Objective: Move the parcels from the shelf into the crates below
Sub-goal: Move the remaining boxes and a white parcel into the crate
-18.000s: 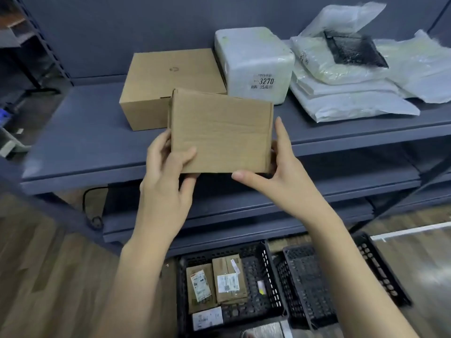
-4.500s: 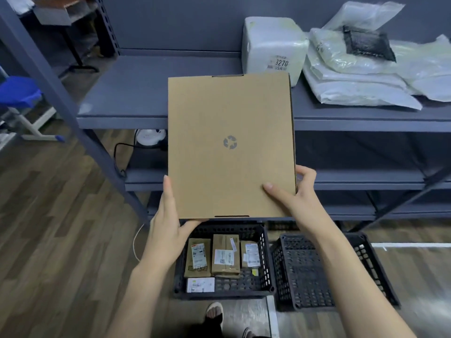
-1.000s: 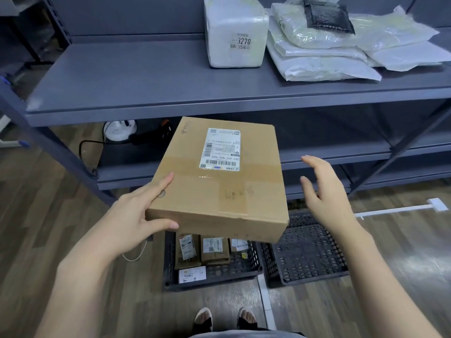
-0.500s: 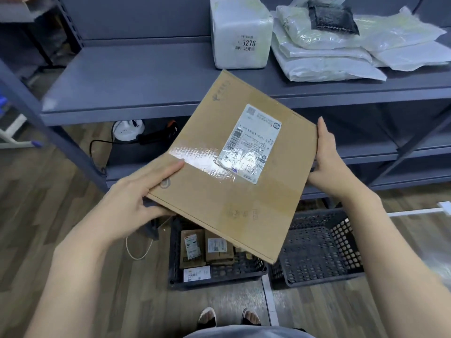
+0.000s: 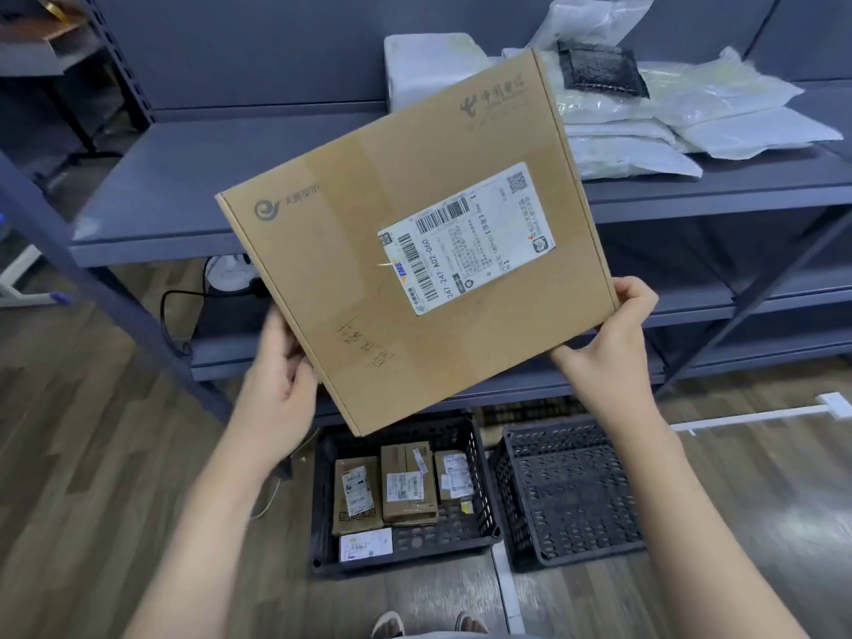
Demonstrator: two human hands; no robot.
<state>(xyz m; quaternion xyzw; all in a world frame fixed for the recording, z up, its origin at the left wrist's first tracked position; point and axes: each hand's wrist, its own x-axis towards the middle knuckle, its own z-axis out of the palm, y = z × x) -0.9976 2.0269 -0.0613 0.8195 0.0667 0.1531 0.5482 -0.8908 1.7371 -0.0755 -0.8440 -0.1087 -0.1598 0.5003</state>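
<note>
A: What changed from a moment ago?

B: The big brown box (image 5: 415, 242) got lifted higher and turned. Now its flat face with the white sticker (image 5: 465, 237) looks right at us. Before, it leaned back more.

A: How are the hands?

B: The left hand (image 5: 281, 385) is at the box's near left edge, fingers curled round behind it, thumb on the edge. The right hand (image 5: 613, 343) pinches the near right corner, thumb in front, fingers behind.

A: What does the box look like?

B: Flat, brown, tilted, with tape, gray marks and some pen writing.

A: Where is it?

B: Up in the air, in front of the gray shelf (image 5: 239, 177), above the two black crates on the floor. The left crate (image 5: 479, 458) has small parcels (image 5: 408, 484) in it. White bags (image 5: 668, 117) lie on the far right of the shelf.
</note>
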